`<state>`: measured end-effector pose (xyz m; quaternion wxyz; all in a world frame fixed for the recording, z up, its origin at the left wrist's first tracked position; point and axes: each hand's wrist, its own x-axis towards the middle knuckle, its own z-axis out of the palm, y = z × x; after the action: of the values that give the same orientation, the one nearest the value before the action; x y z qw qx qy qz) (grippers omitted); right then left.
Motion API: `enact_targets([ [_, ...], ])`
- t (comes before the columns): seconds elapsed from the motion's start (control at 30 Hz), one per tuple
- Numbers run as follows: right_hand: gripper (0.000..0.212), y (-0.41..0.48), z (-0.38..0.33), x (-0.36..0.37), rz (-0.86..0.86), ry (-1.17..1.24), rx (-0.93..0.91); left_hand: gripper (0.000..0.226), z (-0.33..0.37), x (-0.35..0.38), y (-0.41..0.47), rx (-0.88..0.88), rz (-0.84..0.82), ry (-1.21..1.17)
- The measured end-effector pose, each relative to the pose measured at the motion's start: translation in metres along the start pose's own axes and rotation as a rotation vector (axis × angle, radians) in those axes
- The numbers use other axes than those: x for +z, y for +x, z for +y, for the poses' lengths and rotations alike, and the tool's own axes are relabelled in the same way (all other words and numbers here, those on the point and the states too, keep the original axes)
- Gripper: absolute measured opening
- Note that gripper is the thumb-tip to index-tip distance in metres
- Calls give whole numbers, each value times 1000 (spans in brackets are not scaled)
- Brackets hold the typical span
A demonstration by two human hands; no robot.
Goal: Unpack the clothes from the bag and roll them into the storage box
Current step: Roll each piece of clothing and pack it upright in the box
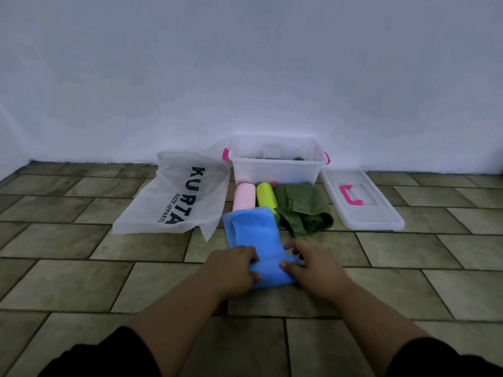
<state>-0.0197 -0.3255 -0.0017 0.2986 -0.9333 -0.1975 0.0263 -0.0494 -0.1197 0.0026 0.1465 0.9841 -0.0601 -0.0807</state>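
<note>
A blue cloth [254, 235] lies folded lengthwise on the tiled floor, its near end rolled up. My left hand [231, 268] and my right hand [313, 268] both grip that rolled end, one on each side. Beyond it lie a pink roll [243, 200], a yellow-green roll [266, 198] and a crumpled dark green garment [303, 210]. The clear storage box [275, 170] with pink latches stands open against the wall; something dark green shows inside at its right. The white bag [174, 197] printed "KURTA" lies flat to the left.
The box's clear lid [381, 213] with a pink handle rests on the floor at the right of the box. A white wall runs right behind the box. Brown tiles stretch around on all sides.
</note>
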Motion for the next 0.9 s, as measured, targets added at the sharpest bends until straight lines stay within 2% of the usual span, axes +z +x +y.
enact_targets([
  [0.1,40,-5,1,2,-12,-10,-96,39,-2,-8,13,-91,-126,53],
  [0.2,41,-1,2,1,-53,-47,-90,39,0,-11,15,-39,-49,230],
  [0.33,38,7,3,-2,-103,-84,-67,43,1,1,5,112,137,125],
  [0.5,53,8,2,6,-31,-183,-179,40,-3,4,10,43,63,104],
  [0.57,50,10,-1,8,-35,-211,-201,40,-2,1,15,23,33,132],
  [0.67,43,16,-1,7,-54,-237,-137,48,-5,6,13,87,143,87],
  [0.73,45,18,-1,6,-89,-251,-107,45,-7,10,9,133,213,27],
  [0.83,58,14,0,7,-85,-249,-139,38,-9,9,11,70,172,-20],
  [0.9,58,10,0,8,-80,-236,-140,40,-9,5,13,38,136,29],
])
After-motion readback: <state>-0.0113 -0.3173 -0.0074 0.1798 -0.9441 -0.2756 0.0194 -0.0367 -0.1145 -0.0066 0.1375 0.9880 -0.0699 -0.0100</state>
